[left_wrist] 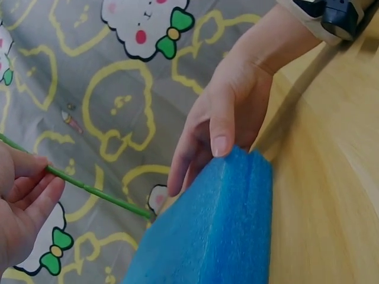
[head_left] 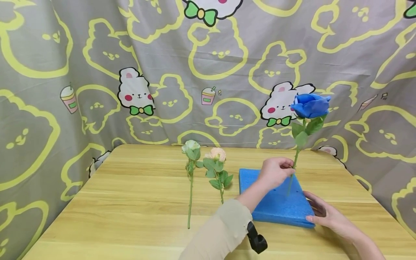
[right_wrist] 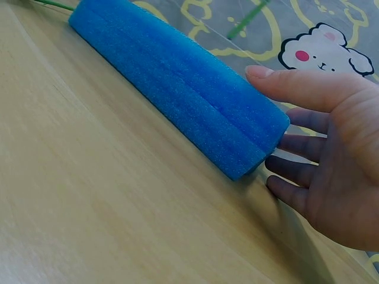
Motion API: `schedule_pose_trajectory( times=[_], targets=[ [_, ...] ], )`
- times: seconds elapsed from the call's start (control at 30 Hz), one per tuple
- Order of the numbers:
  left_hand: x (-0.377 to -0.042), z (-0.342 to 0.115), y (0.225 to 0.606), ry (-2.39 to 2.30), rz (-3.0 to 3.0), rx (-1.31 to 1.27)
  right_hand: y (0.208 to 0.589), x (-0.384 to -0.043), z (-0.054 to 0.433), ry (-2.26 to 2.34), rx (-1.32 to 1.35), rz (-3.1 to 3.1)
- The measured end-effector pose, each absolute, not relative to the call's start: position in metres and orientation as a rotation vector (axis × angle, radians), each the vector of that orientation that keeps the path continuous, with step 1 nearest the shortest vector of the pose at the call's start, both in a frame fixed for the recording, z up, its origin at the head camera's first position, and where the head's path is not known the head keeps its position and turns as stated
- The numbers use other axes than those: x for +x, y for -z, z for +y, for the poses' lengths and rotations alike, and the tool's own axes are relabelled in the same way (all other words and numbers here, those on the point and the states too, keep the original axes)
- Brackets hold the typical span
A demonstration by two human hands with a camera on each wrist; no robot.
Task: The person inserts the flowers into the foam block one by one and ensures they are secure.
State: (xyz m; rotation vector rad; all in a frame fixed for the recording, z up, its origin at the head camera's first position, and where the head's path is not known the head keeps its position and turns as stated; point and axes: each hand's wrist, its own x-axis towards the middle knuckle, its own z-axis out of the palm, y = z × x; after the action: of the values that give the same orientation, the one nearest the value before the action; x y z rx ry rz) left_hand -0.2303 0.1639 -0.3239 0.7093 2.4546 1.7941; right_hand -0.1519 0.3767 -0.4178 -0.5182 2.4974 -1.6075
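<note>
A blue artificial rose (head_left: 311, 105) stands nearly upright over the right part of a blue foam block (head_left: 279, 206). My left hand (head_left: 275, 172) pinches its green stem (left_wrist: 98, 193) between thumb and fingers, and the stem's lower end is close over the block's top. At the block's right front corner is my right hand (head_left: 331, 219), thumb and fingers spread along the edges. In the right wrist view the right hand's fingers (right_wrist: 299, 174) look extended and relaxed against the block's end. Small dark holes mark the foam's top.
Left of the block lie a pale green flower (head_left: 191, 146) and a peach flower (head_left: 217, 154), their leafy stems on the wooden table (head_left: 130, 202). My left forearm overlaps the peach flower's lower stem. A patterned curtain (head_left: 227, 90) hangs behind and beside the table.
</note>
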Motion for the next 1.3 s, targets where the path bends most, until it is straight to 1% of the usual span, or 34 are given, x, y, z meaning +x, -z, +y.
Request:
schedule_pose_trajectory(
  times=[0.1,0.47,0.7,1.3],
  targets=[
    [-0.231,0.171,0.325,-1.790,2.478,0.728,0.418,-0.152,0.376,1.609,-0.488,2.495],
    [-0.236,0.191,0.333,-1.798,2.504,0.702,0.420,-0.153,0.376,1.605,-0.532,2.516],
    [-0.235,0.202,0.339,-1.787,2.540,0.699,0.419,-0.151,0.378,1.591,-0.514,2.524],
    [-0.239,0.210,0.348,-1.762,2.590,0.712,0.413,-0.151,0.376,1.573,-0.456,2.499]
  ],
)
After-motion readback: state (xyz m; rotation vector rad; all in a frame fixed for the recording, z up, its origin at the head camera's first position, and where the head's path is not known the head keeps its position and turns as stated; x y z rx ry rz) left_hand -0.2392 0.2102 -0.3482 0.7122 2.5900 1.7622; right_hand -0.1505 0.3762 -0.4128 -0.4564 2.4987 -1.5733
